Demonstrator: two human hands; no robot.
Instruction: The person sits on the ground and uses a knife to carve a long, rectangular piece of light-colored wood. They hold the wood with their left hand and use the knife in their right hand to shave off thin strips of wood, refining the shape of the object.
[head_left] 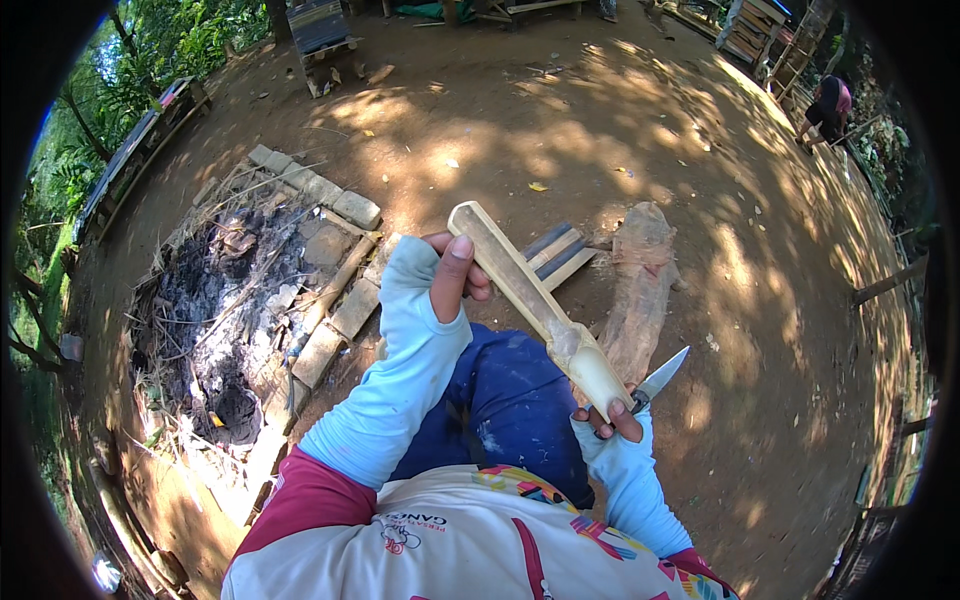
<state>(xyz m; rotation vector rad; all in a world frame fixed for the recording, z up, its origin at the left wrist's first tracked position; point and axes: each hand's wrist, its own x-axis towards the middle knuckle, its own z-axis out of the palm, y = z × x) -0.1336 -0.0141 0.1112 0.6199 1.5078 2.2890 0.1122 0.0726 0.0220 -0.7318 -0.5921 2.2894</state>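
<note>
A split length of bamboo (517,292) lies slantwise in front of me, its hollow inner side facing up and a node ridge crossing it low down. My left hand (458,278) grips its upper left end, thumb on top and fingers curled beneath. At the lower right end, my right hand (612,420) pinches the bamboo and also holds a knife (662,376), whose bare blade points up and away to the right. The knife's handle is mostly hidden in the fingers. Pale blue sleeves cover both forearms and part of the hands.
Left of me is an ash-filled fire pit (225,300) edged with blocks (352,308). Beyond the bamboo lie a thick log (640,275) and more split bamboo pieces (562,252). A person (828,106) bends at the far right. A bench (320,30) stands at the back.
</note>
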